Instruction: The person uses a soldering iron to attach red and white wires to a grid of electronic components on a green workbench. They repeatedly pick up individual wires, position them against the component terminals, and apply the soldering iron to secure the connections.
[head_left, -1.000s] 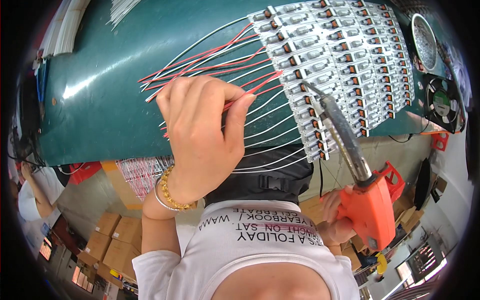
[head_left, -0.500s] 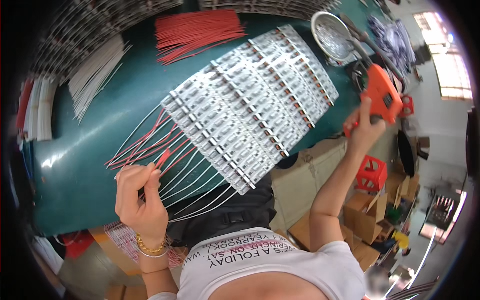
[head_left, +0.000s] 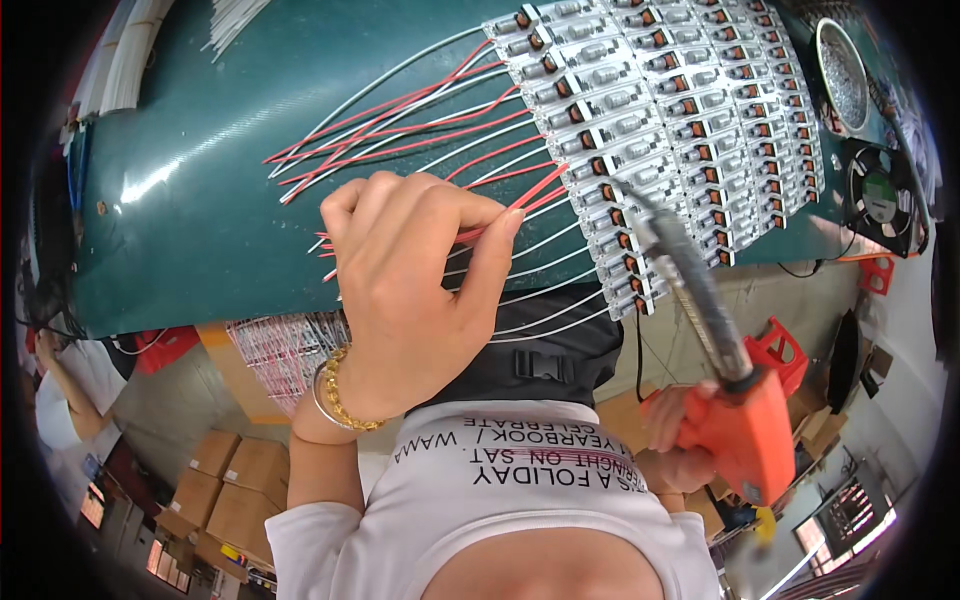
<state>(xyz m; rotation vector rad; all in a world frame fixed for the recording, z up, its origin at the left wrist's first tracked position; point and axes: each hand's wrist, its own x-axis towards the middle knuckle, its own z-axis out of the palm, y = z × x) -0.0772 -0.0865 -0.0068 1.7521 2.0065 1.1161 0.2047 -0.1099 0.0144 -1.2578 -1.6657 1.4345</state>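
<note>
A silvery panel of small circuit boards (head_left: 640,130) lies slanted on the green table, with red and white wires fanning out from its left edge. My left hand (head_left: 410,270) is closed in a pinch on red wires (head_left: 540,188), whose far ends reach the panel's edge. My right hand (head_left: 680,430) grips an orange soldering gun (head_left: 745,440). From the gun, a long dark barrel (head_left: 700,290) runs up and left, and its tip is over the panel's edge, close to the ends of the held wires. Whether the tip touches the panel, I cannot tell.
A metal bowl (head_left: 843,75) and a small black fan (head_left: 880,195) stand to the panel's right. White strips (head_left: 125,50) lie at the table's far left. Below are a red stool (head_left: 778,350) and cardboard boxes (head_left: 235,490). Another person's arm (head_left: 75,385) shows at the left.
My left hand has moved right, bringing red wires to the panel's edge. The soldering gun has swung from the far right down toward me, its tip now over the panel. The view has shifted closer.
</note>
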